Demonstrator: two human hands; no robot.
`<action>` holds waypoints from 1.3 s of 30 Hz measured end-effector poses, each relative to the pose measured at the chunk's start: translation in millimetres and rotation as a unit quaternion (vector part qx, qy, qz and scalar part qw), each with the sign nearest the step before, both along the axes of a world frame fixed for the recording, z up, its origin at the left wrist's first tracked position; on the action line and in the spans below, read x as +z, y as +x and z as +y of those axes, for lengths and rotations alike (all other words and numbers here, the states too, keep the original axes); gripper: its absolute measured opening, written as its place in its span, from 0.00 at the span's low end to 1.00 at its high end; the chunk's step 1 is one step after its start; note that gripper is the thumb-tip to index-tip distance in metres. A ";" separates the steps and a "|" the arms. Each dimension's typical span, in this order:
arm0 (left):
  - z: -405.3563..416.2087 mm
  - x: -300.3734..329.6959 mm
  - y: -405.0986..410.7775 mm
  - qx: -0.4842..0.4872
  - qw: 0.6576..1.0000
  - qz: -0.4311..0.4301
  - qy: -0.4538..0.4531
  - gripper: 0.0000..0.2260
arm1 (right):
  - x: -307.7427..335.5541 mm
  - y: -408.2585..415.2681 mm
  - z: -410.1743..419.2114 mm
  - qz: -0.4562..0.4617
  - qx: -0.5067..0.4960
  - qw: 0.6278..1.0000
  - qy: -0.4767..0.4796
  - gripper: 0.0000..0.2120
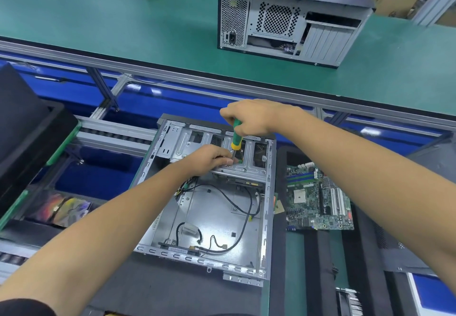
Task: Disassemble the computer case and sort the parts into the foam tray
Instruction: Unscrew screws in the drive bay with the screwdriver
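1. Your right hand (249, 116) grips the green-and-yellow-handled screwdriver (236, 136), which stands nearly upright, tip down on the grey metal drive bracket (243, 167).
2. Your left hand (209, 159) rests on that bracket, fingertips pinched at the screwdriver's tip; what they hold is too small to tell.
3. The open grey steel computer case (209, 207) lies flat at the bench's near edge, long axis running away from you, with loose black cables (237, 199) inside.
4. A green motherboard (318, 197) lies just right of the case on black foam (320, 254).

green workbench (98, 19), blue floor (98, 180)
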State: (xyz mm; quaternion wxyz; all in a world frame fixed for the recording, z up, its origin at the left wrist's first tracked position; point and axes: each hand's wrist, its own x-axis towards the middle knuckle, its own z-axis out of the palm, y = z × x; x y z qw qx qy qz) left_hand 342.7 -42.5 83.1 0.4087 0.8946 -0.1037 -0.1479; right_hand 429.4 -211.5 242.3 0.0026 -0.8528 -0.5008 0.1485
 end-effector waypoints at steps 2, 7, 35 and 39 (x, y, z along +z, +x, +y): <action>0.0 1.3 -0.2 -0.005 1.000 0.002 0.011 0.10 | -0.3 -0.2 1.2 0.007 -0.009 1.000 -0.001 0.05; 0.3 2.2 -1.7 -0.022 1.000 -0.014 0.017 0.10 | 1.4 0.0 2.1 0.040 -0.022 0.999 -0.007 0.06; -1.1 -4.8 -8.7 0.016 0.999 -0.044 -0.009 0.06 | 9.3 -13.1 10.1 -0.090 0.025 0.993 -0.070 0.06; -1.8 -10.2 -8.8 0.036 0.998 -0.050 0.000 0.06 | 12.0 -21.2 13.0 0.039 0.020 0.998 -0.048 0.11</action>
